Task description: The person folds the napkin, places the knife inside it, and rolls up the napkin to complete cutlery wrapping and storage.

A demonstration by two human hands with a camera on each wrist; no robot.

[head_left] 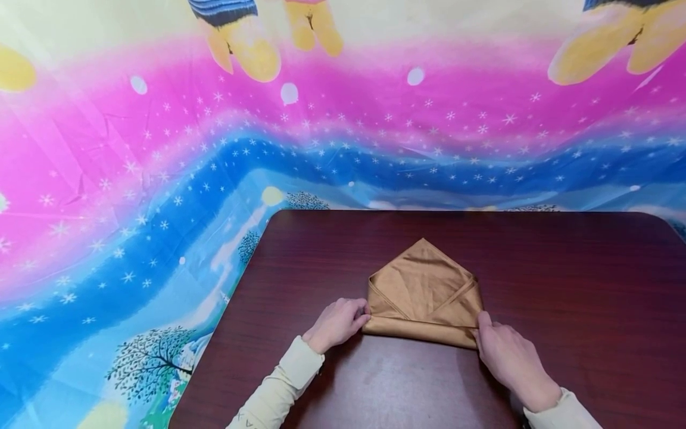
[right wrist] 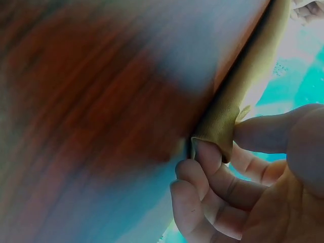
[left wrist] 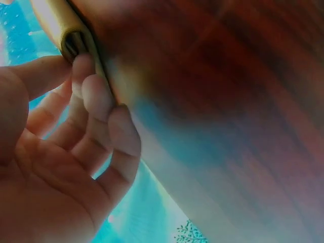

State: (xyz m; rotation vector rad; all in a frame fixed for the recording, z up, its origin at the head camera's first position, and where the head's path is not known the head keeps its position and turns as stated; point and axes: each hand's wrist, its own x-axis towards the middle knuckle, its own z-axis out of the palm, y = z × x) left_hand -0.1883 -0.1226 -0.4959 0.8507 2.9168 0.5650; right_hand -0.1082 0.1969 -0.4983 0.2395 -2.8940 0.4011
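Observation:
A golden-brown satin cloth [head_left: 423, 286] lies on the table, folded to a point at its far end, with a flat rolled band along its near edge. At the band's left end, my left hand [head_left: 337, 325] pinches the cloth between thumb and fingers. The left wrist view shows the layered end of the roll [left wrist: 63, 25] at those fingertips. My right hand [head_left: 511, 357] pinches the band's right end. In the right wrist view a fingertip sits inside the open end of the fold [right wrist: 223, 124], with the thumb against its outer side.
The dark red-brown table [head_left: 579, 286] has rounded far corners and a glossy surface. Behind it and along its left side hangs a colourful printed backdrop [head_left: 343, 119] with snowflakes and trees.

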